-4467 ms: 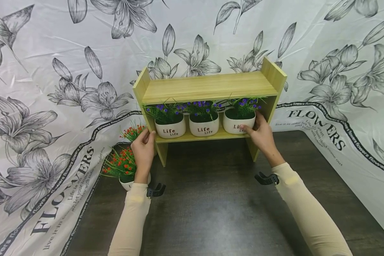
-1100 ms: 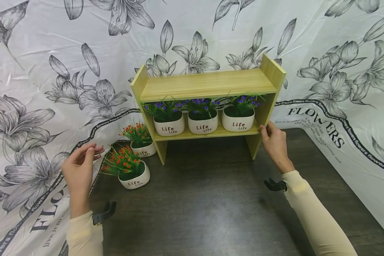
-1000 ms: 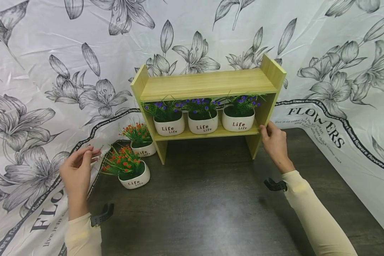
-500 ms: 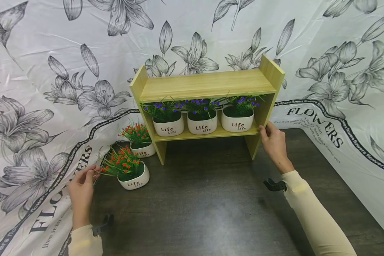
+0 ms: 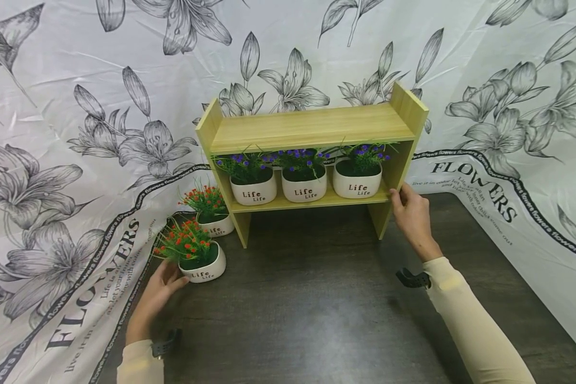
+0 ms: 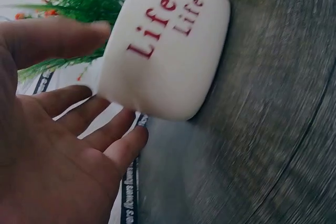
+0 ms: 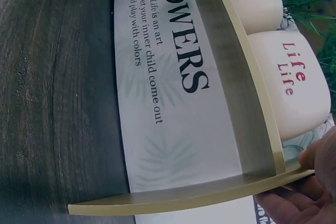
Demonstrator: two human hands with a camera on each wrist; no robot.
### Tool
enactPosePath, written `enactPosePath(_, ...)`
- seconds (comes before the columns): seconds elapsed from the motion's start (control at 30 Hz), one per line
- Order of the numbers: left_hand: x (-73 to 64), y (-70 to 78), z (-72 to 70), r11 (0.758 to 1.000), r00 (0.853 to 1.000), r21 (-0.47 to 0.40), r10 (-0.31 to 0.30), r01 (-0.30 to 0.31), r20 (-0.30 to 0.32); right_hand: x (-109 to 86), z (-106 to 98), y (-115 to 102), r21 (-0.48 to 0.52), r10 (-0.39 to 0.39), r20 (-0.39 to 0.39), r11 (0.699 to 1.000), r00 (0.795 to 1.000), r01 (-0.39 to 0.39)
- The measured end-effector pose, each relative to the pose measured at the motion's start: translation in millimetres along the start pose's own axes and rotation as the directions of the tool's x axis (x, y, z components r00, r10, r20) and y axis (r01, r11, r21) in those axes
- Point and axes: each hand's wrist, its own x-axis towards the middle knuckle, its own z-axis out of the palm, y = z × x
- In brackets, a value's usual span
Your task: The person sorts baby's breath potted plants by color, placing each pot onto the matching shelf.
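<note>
My left hand [image 5: 160, 285] is at the left side of the front potted plant, a white pot [image 5: 210, 266] with red flowers. In the left wrist view its thumb [image 6: 63, 38] lies across the pot's front corner and its fingers are spread by the pot's side [image 6: 173, 72], not closed round it; whether they touch is unclear. My right hand [image 5: 412, 216] pinches the right side panel of the small wooden shelf [image 5: 312, 125], thumb inside and fingers [image 7: 283, 203] outside. Three white pots with purple flowers, such as the middle pot [image 5: 304, 184], stand upright on the shelf's lower board.
A second pot of red flowers [image 5: 221, 224] stands behind the front one, close to the shelf's left panel. The shelf stands near the back of the dark table [image 5: 307, 298]. Behind it hangs a flower-printed cloth [image 5: 139, 42].
My left hand left the shelf's left panel, swung out left, then came down and right to the front red-flowered pot. My right hand moved from the right purple-flowered pot to the shelf's side panel.
</note>
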Motion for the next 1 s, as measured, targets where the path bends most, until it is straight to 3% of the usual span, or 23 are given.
enactPosePath(0.33, 21.9, -9.2, 16.4, 0.995, 0.999, -0.088, 0.045, -0.042, 0.028, -0.1, 0.3, 1.3, 0.012, -0.009, -0.006, 1.000, 1.000, 0.009)
enactPosePath(0.6, 30.5, -19.4, 23.1, 0.999, 0.999, 0.004, 0.036, -0.036, -0.025, -0.5, 0.0, -0.2, 0.014, -0.009, -0.003, 1.000, 1.000, 0.009)
enactPosePath(0.73, 32.7, -18.9, 25.5, 0.999, 0.998, 0.002, 0.036, -0.036, -0.046, -0.5, 0.3, -1.0, 0.019, -0.008, -0.002, 1.000, 1.000, 0.008)
enactPosePath(1.0, 32.9, -18.2, 29.5, 0.998, 0.996, -0.052, -0.048, 0.044, -0.070, -1.4, 1.0, -1.1, 0.039, 0.015, 0.014, 0.999, 1.000, -0.016)
